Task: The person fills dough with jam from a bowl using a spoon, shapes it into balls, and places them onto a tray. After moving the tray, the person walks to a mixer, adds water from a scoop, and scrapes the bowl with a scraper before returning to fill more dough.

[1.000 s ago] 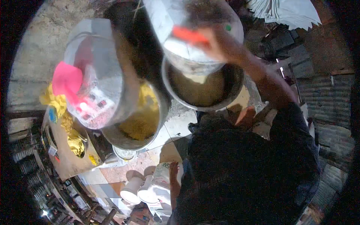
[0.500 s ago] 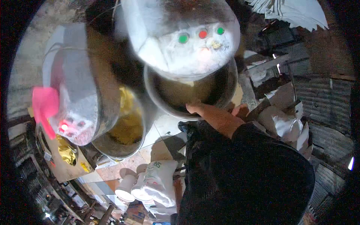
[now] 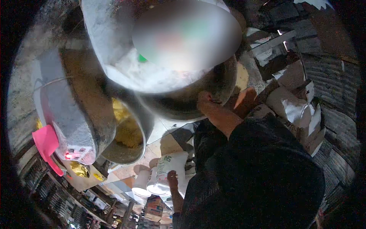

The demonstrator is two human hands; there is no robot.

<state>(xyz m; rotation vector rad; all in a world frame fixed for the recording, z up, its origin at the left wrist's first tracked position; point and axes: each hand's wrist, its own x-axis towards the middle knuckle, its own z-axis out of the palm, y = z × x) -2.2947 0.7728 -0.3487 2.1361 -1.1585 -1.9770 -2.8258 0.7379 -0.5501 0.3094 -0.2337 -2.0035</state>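
My right hand (image 3: 206,100) reaches over the near rim into the large metal mixing bowl (image 3: 173,113), which sits under a white-dusted machine housing (image 3: 126,72). Its fingers are dark and smeared against the bowl's inside, so I cannot tell what they hold. Lower down, my left hand (image 3: 173,178) hangs in front of a white printed sack (image 3: 173,162), with its fingers loosely apart and nothing in them.
To the left, a second dusty machine (image 3: 72,110) stands over a metal bowl (image 3: 129,154) with yellowish contents. A pink scoop (image 3: 45,141) rests against that machine. White buckets (image 3: 142,183) stand beside the sack on the tiled floor. Crumpled pale sacks (image 3: 293,107) lie at right.
My view has shifted, bringing the first machine nearer and leftward. My right hand has moved slightly right along the bowl's near side. My left hand has come into view before the sack.
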